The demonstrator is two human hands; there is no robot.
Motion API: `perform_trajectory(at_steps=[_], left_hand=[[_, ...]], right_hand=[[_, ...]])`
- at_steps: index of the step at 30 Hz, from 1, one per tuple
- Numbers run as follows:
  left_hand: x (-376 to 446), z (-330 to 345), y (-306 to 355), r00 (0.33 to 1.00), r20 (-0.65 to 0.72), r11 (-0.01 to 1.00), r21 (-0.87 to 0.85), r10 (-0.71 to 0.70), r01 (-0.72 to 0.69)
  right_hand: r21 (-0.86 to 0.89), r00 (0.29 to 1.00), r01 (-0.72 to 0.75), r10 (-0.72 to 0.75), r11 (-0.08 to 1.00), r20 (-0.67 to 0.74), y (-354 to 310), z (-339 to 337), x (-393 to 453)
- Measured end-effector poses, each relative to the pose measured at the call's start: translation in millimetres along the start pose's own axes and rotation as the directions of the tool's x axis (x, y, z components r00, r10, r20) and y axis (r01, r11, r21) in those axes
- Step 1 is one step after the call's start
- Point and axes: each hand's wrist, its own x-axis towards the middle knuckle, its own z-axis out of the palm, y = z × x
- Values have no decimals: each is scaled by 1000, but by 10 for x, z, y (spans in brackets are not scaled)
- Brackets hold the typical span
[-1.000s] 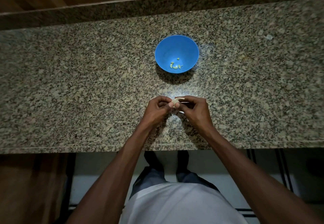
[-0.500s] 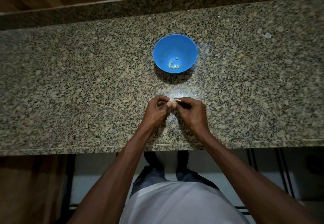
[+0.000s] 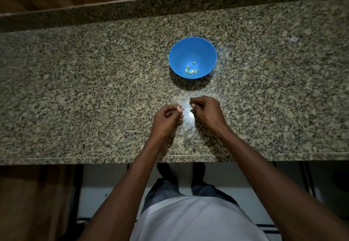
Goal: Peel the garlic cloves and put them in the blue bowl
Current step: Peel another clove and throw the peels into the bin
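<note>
The blue bowl point(image 3: 179, 52) stands on the granite counter, straight beyond my hands, with several small peeled garlic cloves point(image 3: 190, 70) at its bottom. My left hand point(image 3: 166, 118) is curled, and a small pale pinkish garlic clove point(image 3: 179, 108) is pinched at its fingertips. A short gap to the right, my right hand point(image 3: 206, 110) is closed too, its fingertips pinching a tiny pale bit that looks like garlic skin point(image 3: 193, 106). Both hands hover just above the counter, a hand's width in front of the bowl.
A small pale scrap point(image 3: 293, 39) lies far right on the counter point(image 3: 75, 89). The front edge point(image 3: 113, 158) runs under my forearms. A raised granite ledge point(image 3: 132, 12) bounds the back. A bright light patch falls between my hands.
My hands were joined on the clove and have pulled apart, the left back towards me and the right slightly away. The bowl has not moved.
</note>
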Motion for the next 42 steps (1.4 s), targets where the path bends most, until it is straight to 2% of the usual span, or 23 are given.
perform_trajectory(at_steps=[6,10,13,18,21,25,28,29,31,32,34,39,42], left_hand=[[-5,-26,-5,999,-10,999,-9,-44,44],[15,-50,9,997,69,993,113,20,-27],[31,-87,11,997,70,986,163,18,-30],[33,-160,26,997,62,978,198,51,-62],[18,-194,14,997,53,996,70,53,-57],[-26,-246,12,995,78,997,-53,57,-53],[-52,-251,-6,996,73,993,-107,57,-49],[-54,-251,-12,995,77,992,-109,64,-56],[-44,-236,-36,993,77,994,-69,90,-85],[-37,-221,-48,992,69,994,-41,103,-100],[-32,-176,-57,992,50,993,-18,118,-118],[-65,-63,-66,990,52,991,-32,129,-128],[-92,-50,-62,987,66,989,-24,149,-148]], right_hand=[[17,975,134,-135,991,174,24,48,54],[-91,924,296,-262,951,279,60,106,111],[-182,881,408,-333,895,336,79,125,166],[-321,842,527,-432,787,322,129,138,262],[-351,854,520,-470,779,223,168,124,320],[-333,879,474,-461,815,121,157,67,299],[-184,941,334,-339,924,7,82,-8,117],[-114,960,278,-280,954,4,42,-42,38],[76,988,94,-103,993,119,-43,-101,-88],[166,979,-4,-30,986,201,-71,-121,-138],[298,956,-111,21,948,291,-98,-125,-225],[471,969,-209,116,857,220,-43,-69,-289],[495,966,-226,128,839,224,30,-41,-292]])
